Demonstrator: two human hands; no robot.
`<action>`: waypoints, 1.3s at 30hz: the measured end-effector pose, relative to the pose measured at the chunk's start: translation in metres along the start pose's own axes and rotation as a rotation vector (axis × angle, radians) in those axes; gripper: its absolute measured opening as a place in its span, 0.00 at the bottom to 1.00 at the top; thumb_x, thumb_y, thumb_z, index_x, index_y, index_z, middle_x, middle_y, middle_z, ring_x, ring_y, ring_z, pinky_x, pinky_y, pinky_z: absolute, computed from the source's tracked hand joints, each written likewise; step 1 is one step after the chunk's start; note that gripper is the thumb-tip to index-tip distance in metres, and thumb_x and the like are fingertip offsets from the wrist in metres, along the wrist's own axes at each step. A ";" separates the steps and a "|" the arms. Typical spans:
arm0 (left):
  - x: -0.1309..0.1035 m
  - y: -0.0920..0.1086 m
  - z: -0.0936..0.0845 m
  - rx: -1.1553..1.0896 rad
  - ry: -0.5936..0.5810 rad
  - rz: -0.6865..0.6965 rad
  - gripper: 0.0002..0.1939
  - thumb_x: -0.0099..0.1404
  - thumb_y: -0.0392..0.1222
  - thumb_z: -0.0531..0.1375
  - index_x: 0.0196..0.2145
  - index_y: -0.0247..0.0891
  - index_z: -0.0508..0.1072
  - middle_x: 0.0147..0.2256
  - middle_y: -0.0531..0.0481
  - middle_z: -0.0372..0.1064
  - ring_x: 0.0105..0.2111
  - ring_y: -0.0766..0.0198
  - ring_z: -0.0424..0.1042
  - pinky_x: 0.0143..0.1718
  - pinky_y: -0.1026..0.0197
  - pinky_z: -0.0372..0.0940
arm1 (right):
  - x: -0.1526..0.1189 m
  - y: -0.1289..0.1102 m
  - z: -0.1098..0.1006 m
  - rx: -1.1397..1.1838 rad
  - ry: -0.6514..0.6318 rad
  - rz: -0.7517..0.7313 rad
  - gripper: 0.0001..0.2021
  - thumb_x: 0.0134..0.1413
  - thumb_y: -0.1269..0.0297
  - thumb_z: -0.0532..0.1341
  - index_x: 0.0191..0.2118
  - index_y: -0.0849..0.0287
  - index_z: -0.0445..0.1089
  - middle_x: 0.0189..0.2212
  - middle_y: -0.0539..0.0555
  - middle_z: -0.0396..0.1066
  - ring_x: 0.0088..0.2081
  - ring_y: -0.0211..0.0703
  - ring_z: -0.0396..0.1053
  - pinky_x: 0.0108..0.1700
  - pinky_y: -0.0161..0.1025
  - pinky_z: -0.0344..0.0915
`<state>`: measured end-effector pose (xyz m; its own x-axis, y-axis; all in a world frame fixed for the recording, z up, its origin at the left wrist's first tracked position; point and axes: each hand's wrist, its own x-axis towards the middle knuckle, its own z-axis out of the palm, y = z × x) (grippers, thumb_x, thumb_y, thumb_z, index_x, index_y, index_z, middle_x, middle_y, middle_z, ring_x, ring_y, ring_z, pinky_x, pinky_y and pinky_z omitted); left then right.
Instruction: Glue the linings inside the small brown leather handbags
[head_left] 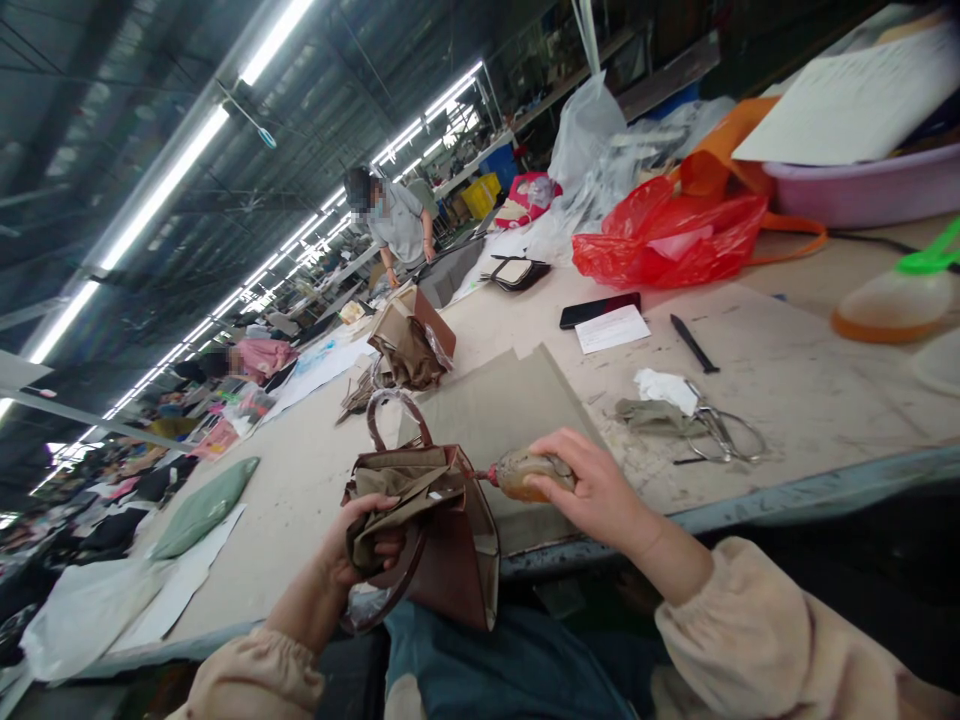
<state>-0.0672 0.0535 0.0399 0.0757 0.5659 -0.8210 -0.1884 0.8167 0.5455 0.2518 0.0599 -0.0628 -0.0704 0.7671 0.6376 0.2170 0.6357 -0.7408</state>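
Observation:
A reddish-brown handbag (457, 565) rests tilted against the table edge, above my lap. Its olive-brown lining (397, 480) is pulled out at the top, and one handle (405, 400) stands up behind. My left hand (367, 540) is closed around the lining, thumb on top. In my right hand (600, 490) is a squeeze bottle (529, 474) of amber liquid, held sideways. Its red nozzle points left and meets the bag's upper edge; whether liquid comes out cannot be seen.
Scissors (724, 432), a black marker (694, 343), a phone (596, 310) and a red plastic bag (667, 235) lie to the right. Another brown bag (412, 345) stands farther back. Left is a green cushion-like piece (210, 505). A co-worker (401, 225) stands across the table.

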 end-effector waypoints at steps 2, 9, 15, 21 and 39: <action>0.000 0.000 -0.001 0.000 -0.006 0.013 0.16 0.59 0.41 0.55 0.16 0.33 0.68 0.12 0.56 0.51 0.11 0.72 0.51 0.12 0.64 0.60 | -0.001 0.000 -0.001 -0.003 -0.045 0.038 0.09 0.57 0.67 0.64 0.43 0.56 0.66 0.36 0.53 0.68 0.39 0.43 0.67 0.42 0.39 0.64; -0.001 -0.002 -0.004 0.009 0.002 0.008 0.17 0.58 0.42 0.56 0.14 0.34 0.65 0.12 0.56 0.51 0.11 0.71 0.52 0.12 0.65 0.59 | -0.006 0.004 0.001 0.003 -0.188 0.134 0.07 0.56 0.67 0.64 0.41 0.56 0.67 0.35 0.51 0.67 0.37 0.42 0.67 0.40 0.39 0.63; 0.001 -0.002 -0.005 0.008 -0.008 -0.008 0.16 0.60 0.42 0.55 0.17 0.33 0.68 0.12 0.57 0.50 0.11 0.71 0.52 0.12 0.66 0.59 | -0.004 0.001 -0.001 0.011 -0.119 0.092 0.09 0.56 0.67 0.64 0.42 0.55 0.67 0.36 0.52 0.68 0.39 0.43 0.67 0.41 0.39 0.65; 0.000 -0.002 -0.001 0.013 0.024 -0.002 0.17 0.60 0.41 0.55 0.16 0.33 0.67 0.12 0.56 0.50 0.11 0.71 0.52 0.11 0.66 0.59 | -0.008 0.006 0.000 -0.009 -0.207 0.126 0.07 0.56 0.66 0.63 0.41 0.56 0.67 0.36 0.52 0.68 0.37 0.43 0.68 0.40 0.40 0.65; 0.001 -0.003 -0.006 -0.012 -0.028 -0.001 0.16 0.60 0.41 0.55 0.17 0.33 0.67 0.13 0.56 0.50 0.12 0.71 0.52 0.12 0.65 0.60 | -0.014 0.012 0.006 0.034 -0.115 0.156 0.08 0.54 0.67 0.63 0.41 0.55 0.68 0.35 0.52 0.69 0.38 0.44 0.69 0.40 0.39 0.66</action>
<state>-0.0726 0.0507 0.0368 0.1035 0.5679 -0.8166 -0.2000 0.8161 0.5422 0.2497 0.0573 -0.0818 -0.1497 0.8601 0.4877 0.2010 0.5094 -0.8367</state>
